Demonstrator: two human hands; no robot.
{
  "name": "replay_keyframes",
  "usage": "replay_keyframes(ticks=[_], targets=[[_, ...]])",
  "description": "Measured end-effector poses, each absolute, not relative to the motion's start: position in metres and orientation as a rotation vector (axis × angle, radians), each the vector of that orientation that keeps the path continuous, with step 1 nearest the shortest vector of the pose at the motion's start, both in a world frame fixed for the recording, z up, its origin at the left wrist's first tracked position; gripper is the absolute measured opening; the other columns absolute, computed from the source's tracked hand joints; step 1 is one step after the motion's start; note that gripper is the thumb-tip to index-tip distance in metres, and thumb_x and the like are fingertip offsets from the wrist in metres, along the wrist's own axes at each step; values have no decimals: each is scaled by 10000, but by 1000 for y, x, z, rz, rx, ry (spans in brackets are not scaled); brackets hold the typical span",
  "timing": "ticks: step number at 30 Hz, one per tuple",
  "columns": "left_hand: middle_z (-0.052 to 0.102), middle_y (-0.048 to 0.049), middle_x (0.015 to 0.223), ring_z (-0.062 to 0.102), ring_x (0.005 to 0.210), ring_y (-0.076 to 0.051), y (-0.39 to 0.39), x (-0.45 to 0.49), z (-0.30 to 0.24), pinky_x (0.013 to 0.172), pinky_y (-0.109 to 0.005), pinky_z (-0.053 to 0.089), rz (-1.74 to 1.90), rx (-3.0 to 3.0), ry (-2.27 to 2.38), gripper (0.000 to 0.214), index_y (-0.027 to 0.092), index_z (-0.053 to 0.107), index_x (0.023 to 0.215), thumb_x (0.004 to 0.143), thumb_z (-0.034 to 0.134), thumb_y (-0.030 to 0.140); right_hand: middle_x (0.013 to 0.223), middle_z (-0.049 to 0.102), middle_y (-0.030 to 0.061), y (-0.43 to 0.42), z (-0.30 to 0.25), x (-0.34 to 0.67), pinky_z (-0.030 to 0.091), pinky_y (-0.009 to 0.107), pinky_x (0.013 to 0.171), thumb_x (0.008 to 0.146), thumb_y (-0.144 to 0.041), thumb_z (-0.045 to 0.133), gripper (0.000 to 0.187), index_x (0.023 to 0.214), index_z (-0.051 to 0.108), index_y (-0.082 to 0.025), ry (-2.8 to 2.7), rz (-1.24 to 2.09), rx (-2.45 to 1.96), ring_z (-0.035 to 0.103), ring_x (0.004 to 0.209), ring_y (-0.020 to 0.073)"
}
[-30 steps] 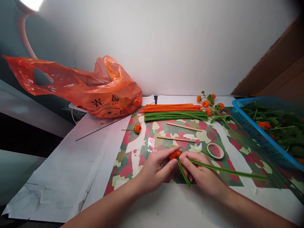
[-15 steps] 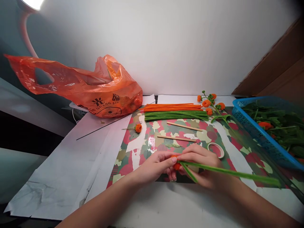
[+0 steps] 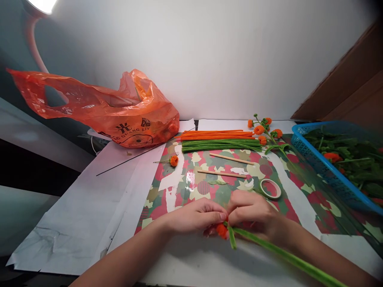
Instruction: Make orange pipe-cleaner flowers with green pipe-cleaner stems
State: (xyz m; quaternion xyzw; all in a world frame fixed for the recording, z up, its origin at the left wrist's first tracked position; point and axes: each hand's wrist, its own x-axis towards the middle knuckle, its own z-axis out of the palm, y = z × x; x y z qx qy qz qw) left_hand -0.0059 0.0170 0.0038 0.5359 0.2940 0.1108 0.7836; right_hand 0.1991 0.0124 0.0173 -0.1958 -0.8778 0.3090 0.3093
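Note:
Near the front edge of the patterned mat, my left hand [image 3: 199, 217] pinches an orange pipe-cleaner flower [image 3: 222, 230] between thumb and fingers. My right hand [image 3: 254, 213] is closed at the flower's base, touching it from the right; its fingertips are partly hidden. From the base a long green pipe cleaner [image 3: 278, 250] runs down to the lower right, under my right wrist, and a short green end [image 3: 232, 238] points down. A roll of tape [image 3: 270, 188] lies just beyond my right hand. Two wooden sticks [image 3: 222, 173] rest farther back.
Orange pipe cleaners [image 3: 215, 135] and green pipe cleaners [image 3: 221, 146] lie in bundles at the back. A small orange flower [image 3: 173, 161] is on the mat's left. An orange plastic bag [image 3: 143, 123] stands back left, a blue basket [image 3: 335, 167] of greenery right, a flower spray [image 3: 259, 130] beside it.
Both hands and the flower have moved slightly toward me. The long green stem has swung downward at its right end, and the short green end now points more straight down.

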Motion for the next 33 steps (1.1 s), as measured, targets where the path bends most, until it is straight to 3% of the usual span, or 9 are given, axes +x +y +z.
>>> replay_keyframes(ticks=[6, 9, 11, 15, 19, 24, 29, 33], targets=[[443, 28, 544, 395, 502, -88, 14, -2, 12, 508, -231, 318, 157, 1153, 572, 348, 155, 570, 616, 859, 533, 400, 643, 598, 25, 7, 13, 187, 426, 278, 615, 932, -372, 472, 315, 693, 588, -203, -2200, 906, -477, 514, 596, 133], [562, -17, 772, 522, 677, -118, 9, 2, 12, 627, -236, 422, 446, 1209, 638, 149, 155, 626, 805, 820, 613, 302, 568, 557, -2, 6, 5, 184, 391, 287, 597, 905, -299, 504, 282, 642, 541, -205, -2043, 841, -640, 490, 576, 139], [577, -43, 951, 571, 800, -143, 7, 2, 8, 673, -241, 464, 676, 1233, 689, 193, 183, 615, 973, 796, 657, 251, 552, 550, -7, 7, 0, 183, 374, 287, 588, 883, -296, 545, 276, 624, 548, -201, -1978, 789, -744, 494, 573, 141], [575, -69, 1077, 606, 825, -156, 7, 0, -3, 559, -201, 491, 805, 1164, 626, 277, 216, 608, 1059, 795, 680, 259, 568, 606, -13, 13, -2, 185, 377, 291, 628, 872, -286, 590, 255, 632, 595, -202, -2001, 796, -819, 512, 571, 131], [599, -64, 1014, 622, 874, -177, 9, 3, -6, 617, -227, 553, 911, 1131, 702, 162, 166, 679, 887, 752, 727, 242, 557, 617, -5, 16, -2, 186, 381, 292, 621, 872, -286, 598, 253, 636, 621, -199, -2003, 788, -843, 518, 557, 131], [607, -6, 784, 631, 653, -114, 11, 8, -2, 544, -209, 552, 855, 966, 825, 223, 135, 619, 760, 749, 726, 331, 585, 621, -10, 14, 1, 185, 395, 273, 603, 856, -274, 610, 193, 679, 622, -199, -1987, 886, -870, 523, 563, 125], [575, 30, 674, 603, 592, -93, 10, 9, -4, 485, -175, 518, 946, 942, 920, 279, 148, 545, 748, 771, 695, 383, 674, 609, -3, 11, -2, 185, 426, 235, 571, 850, -245, 608, 152, 711, 575, -195, -1843, 1077, -922, 564, 619, 121], [551, 31, 685, 571, 584, -83, 8, 10, -7, 500, -187, 521, 1026, 1032, 923, 226, 150, 540, 747, 804, 666, 330, 677, 607, 2, 8, 0, 185, 426, 240, 583, 831, -243, 621, 144, 705, 569, -196, -1922, 1029, -915, 548, 623, 124]])
